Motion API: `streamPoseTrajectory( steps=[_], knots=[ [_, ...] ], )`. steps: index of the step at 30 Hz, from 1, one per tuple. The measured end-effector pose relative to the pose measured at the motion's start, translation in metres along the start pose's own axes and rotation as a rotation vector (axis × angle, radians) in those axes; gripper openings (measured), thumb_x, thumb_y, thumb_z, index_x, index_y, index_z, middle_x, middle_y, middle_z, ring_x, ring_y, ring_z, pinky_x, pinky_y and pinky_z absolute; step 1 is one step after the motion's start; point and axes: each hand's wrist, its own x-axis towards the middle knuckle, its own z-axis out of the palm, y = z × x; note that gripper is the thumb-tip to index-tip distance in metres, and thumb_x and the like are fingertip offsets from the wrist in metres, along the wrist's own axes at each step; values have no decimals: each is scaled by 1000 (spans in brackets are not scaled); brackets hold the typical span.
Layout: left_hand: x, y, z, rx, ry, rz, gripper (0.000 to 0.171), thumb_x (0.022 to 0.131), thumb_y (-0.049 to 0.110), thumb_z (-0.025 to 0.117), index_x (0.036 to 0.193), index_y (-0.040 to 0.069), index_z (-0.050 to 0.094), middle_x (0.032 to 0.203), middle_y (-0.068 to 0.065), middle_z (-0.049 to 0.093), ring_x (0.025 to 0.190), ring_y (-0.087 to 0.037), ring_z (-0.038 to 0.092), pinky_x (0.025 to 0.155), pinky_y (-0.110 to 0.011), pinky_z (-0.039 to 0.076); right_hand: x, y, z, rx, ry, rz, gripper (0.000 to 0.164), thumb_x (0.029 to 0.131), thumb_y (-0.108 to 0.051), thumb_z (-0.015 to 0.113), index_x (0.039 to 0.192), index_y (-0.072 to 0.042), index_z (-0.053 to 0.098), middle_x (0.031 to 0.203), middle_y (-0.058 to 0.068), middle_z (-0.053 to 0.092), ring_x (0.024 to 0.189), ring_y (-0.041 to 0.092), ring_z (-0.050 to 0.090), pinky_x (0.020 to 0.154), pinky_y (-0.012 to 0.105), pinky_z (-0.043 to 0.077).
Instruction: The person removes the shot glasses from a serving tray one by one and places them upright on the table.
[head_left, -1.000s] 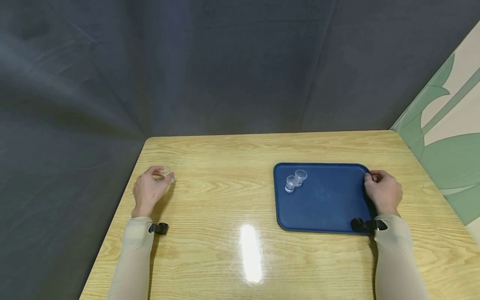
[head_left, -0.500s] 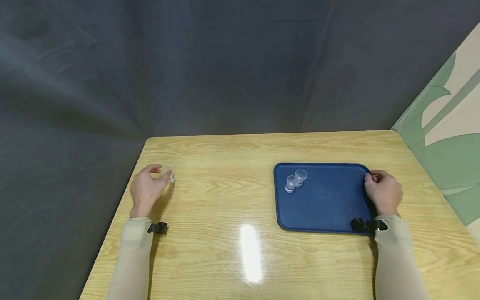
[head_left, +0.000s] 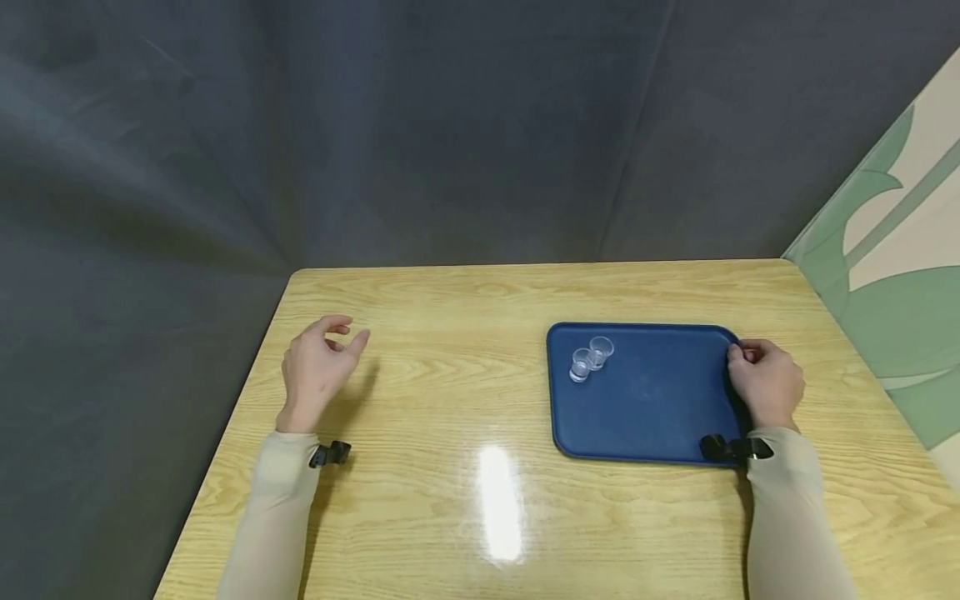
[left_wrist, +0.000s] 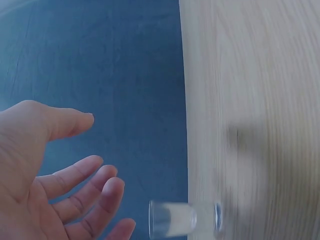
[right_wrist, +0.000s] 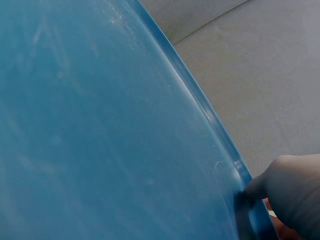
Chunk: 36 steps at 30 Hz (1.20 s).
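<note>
Blue tray [head_left: 652, 408], pinched by the right hand [head_left: 767, 385]; two glasses [head_left: 581, 367] were already set on it. A third glass [left_wrist: 181, 220] was left on the bench [head_left: 450, 383] beside the left hand [head_left: 318, 375], its grip wide.

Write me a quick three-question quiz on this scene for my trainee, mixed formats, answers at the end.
1. Multiple choice: what does the right hand grip? A) a glass; B) the left sleeve; C) the edge of the blue tray.
2. True or false: in the head view, the two clear glasses stand nearer the tray's left end than its right.
3. Fill in: the left hand is holding ____.
Key: 1. C. 2. True. 3. Nothing; a third glass shows apart from it in the left wrist view.
</note>
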Motion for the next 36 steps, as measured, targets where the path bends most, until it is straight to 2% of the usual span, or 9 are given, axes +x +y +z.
streamPoseTrajectory(
  steps=[7,23,28,36],
  knots=[
    [-2,16,15,-8,-70,67,43,100,44,73,131,15,75,118,-8,79,90,-27,74,68,-40,52,0,0,1,-2,-1,7,48,106,-33,50,133,3,67,112,24,69,106,45,61,77,42,35],
    [-17,63,65,12,-234,203,43,98,43,74,130,14,75,116,-5,79,94,-23,74,74,-43,57,-2,-2,2,8,3,0,47,106,-32,52,129,4,69,105,23,69,103,44,61,77,42,35],
    [-23,76,80,52,-285,261,44,98,43,75,131,14,74,118,-4,78,94,-22,74,74,-41,57,-1,-3,1,5,16,-5,46,106,-32,51,130,3,69,107,24,69,105,46,61,78,44,36],
    [-36,101,105,45,-333,357,42,97,42,76,129,13,75,127,-5,76,106,-27,74,81,-43,61,0,-4,-2,-4,-2,13,48,107,-32,51,134,4,66,113,27,69,107,47,61,75,41,35]
  ],
)
